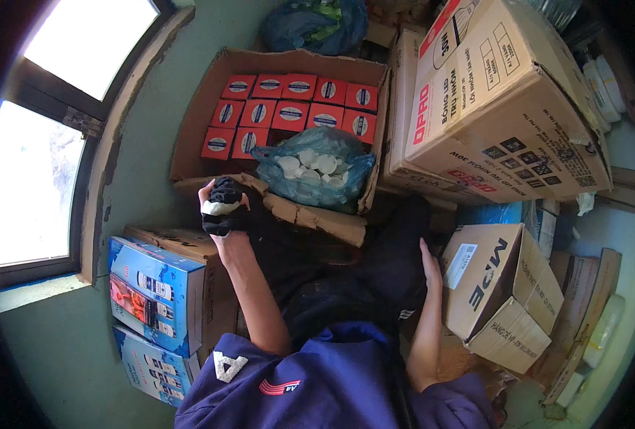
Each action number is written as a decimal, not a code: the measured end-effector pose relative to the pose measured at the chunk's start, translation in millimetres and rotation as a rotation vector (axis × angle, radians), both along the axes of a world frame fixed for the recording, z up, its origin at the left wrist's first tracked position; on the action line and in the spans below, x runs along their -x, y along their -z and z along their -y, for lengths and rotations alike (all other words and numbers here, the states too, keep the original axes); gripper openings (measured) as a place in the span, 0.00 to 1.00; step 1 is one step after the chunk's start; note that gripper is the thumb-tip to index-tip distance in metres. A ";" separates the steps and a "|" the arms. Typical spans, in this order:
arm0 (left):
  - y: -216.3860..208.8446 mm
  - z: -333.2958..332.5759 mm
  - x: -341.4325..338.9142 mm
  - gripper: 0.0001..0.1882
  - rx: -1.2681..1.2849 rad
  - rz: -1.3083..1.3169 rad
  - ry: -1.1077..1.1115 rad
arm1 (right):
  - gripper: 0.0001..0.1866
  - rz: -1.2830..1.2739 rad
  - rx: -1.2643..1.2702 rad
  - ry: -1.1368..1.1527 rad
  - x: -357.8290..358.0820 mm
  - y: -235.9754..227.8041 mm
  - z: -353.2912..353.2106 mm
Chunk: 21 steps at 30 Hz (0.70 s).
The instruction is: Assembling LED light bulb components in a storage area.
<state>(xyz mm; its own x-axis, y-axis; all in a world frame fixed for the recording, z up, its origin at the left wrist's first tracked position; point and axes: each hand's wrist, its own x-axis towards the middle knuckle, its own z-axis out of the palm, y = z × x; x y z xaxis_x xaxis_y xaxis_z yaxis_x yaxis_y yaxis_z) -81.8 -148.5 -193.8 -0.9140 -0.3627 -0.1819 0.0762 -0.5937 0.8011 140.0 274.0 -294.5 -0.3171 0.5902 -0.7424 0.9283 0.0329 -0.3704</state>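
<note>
My left hand (226,209) is raised at the near left corner of a large open cardboard box (278,205). Its fingers are closed round a bunched black cloth (226,191) with a white band across it; bare fingertips show at its sides. My right hand (429,263) rests edge-on against my right leg, fingers stretched out, with nothing visible in it. Inside the open box, rows of small red boxes (291,114) stand behind a blue plastic bag (271,169) of white round pieces (324,164).
Large cardboard cartons (467,129) are stacked at the right, with a smaller open carton (485,279) nearer me. Blue printed boxes (156,293) stand at the left, below a window (35,186). Another blue bag (310,28) lies beyond the open box.
</note>
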 end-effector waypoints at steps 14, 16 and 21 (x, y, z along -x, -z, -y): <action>-16.5 -37.8 24.2 0.14 -0.340 0.098 0.177 | 0.44 -0.581 0.225 0.300 -82.1 -19.1 33.8; -21.2 -38.8 22.1 0.14 -0.479 0.125 0.189 | 0.43 -0.596 0.293 0.340 -106.4 -7.6 39.5; -29.4 -31.3 13.9 0.15 -0.142 0.188 0.188 | 0.40 -0.606 0.377 0.346 -138.0 5.0 47.7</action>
<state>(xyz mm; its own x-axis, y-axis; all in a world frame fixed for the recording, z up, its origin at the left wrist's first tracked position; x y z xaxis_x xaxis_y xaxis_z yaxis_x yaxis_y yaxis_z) -95.7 -117.2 -164.4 -0.9083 -0.1493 -0.3909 -0.1871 -0.6907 0.6985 278.0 226.4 -299.5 -0.5750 0.4717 -0.6685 0.4959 -0.4490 -0.7433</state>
